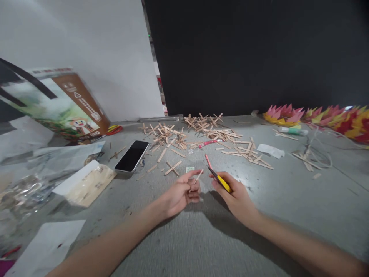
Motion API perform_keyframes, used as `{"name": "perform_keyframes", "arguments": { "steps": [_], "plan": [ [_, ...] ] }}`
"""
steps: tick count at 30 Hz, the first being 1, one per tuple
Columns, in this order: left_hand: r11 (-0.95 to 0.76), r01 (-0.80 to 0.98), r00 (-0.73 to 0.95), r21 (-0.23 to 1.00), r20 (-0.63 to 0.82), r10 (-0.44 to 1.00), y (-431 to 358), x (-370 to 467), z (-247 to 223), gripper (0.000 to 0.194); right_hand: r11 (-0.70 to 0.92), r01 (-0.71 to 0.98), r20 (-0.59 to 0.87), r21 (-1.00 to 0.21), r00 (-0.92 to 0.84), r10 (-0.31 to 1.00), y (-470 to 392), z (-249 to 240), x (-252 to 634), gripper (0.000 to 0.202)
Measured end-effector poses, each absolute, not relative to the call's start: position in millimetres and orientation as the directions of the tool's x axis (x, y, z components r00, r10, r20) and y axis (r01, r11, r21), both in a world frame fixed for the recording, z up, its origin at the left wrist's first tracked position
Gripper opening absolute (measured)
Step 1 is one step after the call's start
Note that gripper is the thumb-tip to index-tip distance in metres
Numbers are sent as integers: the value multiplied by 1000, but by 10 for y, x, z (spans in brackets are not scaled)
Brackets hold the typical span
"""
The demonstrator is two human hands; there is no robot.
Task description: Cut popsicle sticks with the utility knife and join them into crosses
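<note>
Near the middle of the grey table (pixel 178 242), my left hand (pixel 184 192) pinches a short wooden stick (pixel 197 177) between thumb and fingers. My right hand (pixel 235 196) is closed around a yellow and black tool (pixel 223 183), whose dark tip points up and left. A thin pink-red strip (pixel 208 161) shows at the tip of that tool. The two hands are apart. Just beyond my left hand lie a crossed pair of sticks (pixel 173 168) and a small pale green piece (pixel 190 169).
Piles of wooden sticks (pixel 170 136) spread across the back. A phone (pixel 132 156), plastic packets (pixel 89 184) and a printed bag (pixel 77 104) stand or lie left. At right are a glue stick (pixel 293 131), white tissue (pixel 270 150), clear cord and pink-yellow paper flowers (pixel 284 115).
</note>
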State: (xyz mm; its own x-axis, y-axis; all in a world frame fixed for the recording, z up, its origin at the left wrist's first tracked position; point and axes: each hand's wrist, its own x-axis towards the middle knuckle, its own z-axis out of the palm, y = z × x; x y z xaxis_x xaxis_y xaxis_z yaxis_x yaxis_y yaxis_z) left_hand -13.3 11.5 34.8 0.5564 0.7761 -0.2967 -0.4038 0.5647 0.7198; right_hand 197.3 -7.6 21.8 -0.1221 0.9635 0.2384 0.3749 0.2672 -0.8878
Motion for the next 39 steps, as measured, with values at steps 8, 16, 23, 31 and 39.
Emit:
{"name": "perform_keyframes", "arguments": {
  "steps": [8,16,23,31,39],
  "plan": [
    [619,-255,744,743,-259,617,63,-124,319,25,208,344,162,-916,-159,974,-21,274,1956,32],
    [-27,335,526,942,-162,835,13,-143,460,41,196,398,190,-896,-54,980,13,269,1994,36],
    [-179,469,301,865,34,953,119,-240,321,39,360,396,318,-845,-170,933,-87,193,2046,31],
    [-202,505,240,839,88,967,178,-279,290,35,509,513,430,-691,-273,860,-120,208,2021,32],
    [-254,568,271,783,113,956,188,-285,197,37,563,503,460,-656,-324,827,-94,166,2029,39]
  ]
}}
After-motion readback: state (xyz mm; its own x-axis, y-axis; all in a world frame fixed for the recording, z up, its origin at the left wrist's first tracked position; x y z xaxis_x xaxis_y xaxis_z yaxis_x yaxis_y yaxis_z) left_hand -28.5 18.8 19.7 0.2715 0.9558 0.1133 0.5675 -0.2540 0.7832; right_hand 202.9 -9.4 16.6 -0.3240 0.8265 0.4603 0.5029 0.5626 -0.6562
